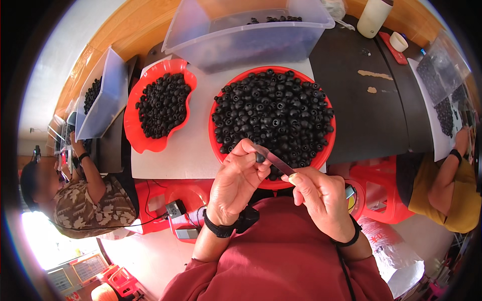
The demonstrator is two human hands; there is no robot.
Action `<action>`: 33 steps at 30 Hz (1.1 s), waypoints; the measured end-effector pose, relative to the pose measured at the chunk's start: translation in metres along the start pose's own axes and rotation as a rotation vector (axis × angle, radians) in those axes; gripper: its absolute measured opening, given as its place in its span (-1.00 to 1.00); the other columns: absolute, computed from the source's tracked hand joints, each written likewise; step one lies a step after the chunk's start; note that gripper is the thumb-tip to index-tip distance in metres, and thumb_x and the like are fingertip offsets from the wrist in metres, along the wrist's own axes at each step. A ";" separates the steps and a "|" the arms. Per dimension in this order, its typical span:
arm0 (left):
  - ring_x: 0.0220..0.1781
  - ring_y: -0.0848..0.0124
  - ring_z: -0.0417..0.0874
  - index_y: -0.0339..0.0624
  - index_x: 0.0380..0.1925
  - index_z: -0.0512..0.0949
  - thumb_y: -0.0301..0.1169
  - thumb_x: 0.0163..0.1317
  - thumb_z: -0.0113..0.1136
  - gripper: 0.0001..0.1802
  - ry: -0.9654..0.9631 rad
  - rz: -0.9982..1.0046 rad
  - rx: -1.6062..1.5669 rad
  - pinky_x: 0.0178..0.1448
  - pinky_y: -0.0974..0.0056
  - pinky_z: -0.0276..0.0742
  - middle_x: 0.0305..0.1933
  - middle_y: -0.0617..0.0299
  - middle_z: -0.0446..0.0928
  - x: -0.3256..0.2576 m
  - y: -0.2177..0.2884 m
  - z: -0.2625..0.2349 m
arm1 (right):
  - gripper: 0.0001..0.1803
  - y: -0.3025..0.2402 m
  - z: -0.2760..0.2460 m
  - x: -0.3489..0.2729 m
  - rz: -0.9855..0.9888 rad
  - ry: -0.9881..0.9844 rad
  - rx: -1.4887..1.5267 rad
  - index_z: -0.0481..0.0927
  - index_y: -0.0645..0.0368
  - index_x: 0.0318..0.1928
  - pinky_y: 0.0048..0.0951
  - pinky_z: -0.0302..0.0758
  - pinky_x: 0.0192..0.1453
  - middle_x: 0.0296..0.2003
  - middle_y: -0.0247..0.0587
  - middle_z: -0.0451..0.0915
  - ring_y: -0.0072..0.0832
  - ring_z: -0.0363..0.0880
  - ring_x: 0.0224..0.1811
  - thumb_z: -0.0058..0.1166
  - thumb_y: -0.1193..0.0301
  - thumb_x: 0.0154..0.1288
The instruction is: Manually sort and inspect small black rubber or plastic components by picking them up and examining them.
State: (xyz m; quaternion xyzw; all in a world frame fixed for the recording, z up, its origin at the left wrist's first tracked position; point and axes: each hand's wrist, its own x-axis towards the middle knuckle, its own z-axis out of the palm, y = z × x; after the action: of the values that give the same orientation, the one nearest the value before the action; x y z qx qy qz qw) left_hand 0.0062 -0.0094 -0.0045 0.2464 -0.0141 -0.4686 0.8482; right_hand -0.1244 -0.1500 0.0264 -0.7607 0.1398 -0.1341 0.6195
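Left hand [236, 178] pinches small black rubber piece [260, 157] between thumb and fingers, just below near rim of round red tray [321, 155]. Right hand [321, 198] closed on flat metal blade [273, 159], tip touching piece.

Piece likely light, soft, slightly grippy; best held by sides. Blade stiff, thin; hold at rear end.

Left of tray: wavy red dish [135, 135] with same pieces. Behind tray: clear plastic bin [301, 35]. Right and behind: cream cylindrical bottle [374, 17]. No labels legible.
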 end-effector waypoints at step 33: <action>-0.16 0.41 0.44 -0.27 -0.13 0.49 -0.56 0.30 0.18 -0.84 0.030 -0.034 -0.044 -0.01 0.36 0.48 -0.17 0.16 0.40 0.000 0.000 -0.003 | -0.81 0.001 0.001 -0.001 0.024 0.011 -0.007 0.61 0.29 -0.25 -0.54 0.32 -0.61 -0.67 -0.31 0.46 -0.64 0.42 -0.70 0.02 0.44 0.47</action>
State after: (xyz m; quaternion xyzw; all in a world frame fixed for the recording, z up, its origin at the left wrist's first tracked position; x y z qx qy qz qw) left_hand 0.0067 -0.0086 -0.0070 0.2348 0.0131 -0.4793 0.8456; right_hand -0.1250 -0.1491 0.0253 -0.7605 0.1527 -0.1304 0.6175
